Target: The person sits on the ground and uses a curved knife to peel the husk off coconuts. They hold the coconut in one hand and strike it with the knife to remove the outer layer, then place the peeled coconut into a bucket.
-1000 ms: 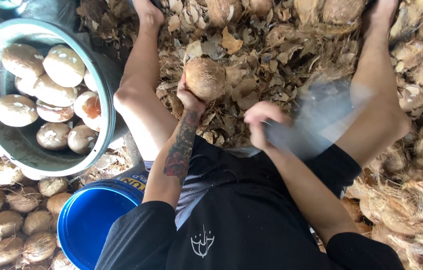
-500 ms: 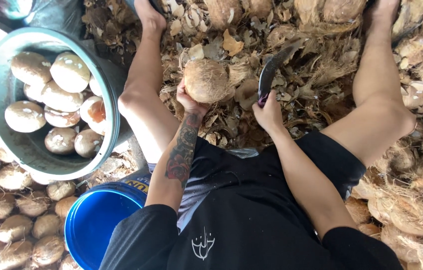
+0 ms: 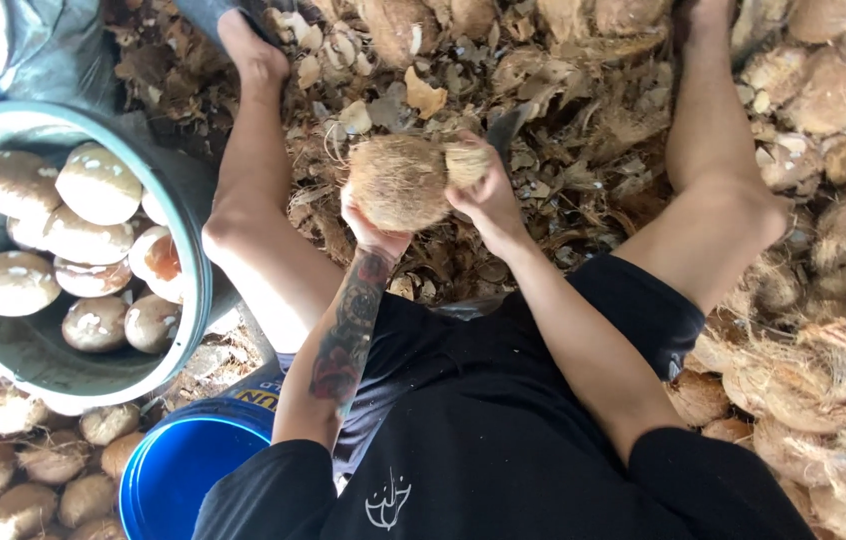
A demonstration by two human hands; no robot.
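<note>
A brown, fibrous coconut (image 3: pixel 398 180) is held up between my knees over a floor of husk scraps. My left hand (image 3: pixel 375 232), on the tattooed arm, grips it from underneath. My right hand (image 3: pixel 488 200) is closed on a dark-bladed knife (image 3: pixel 505 128) and presses against the coconut's right side, where a flap of husk (image 3: pixel 467 162) sticks out. Only a short part of the blade shows past my fingers.
A grey-green basin (image 3: pixel 188 270) with several pale peeled coconuts (image 3: pixel 93 185) sits at the left. A blue bucket (image 3: pixel 173 470) stands below it. Brown coconuts (image 3: pixel 3 470) lie at the bottom left. Husk piles (image 3: pixel 843 330) fill the right side.
My right hand swung the knife up and then brought it down onto the coconut's right side. A flap of husk now stands off the coconut. My left hand kept its hold.
</note>
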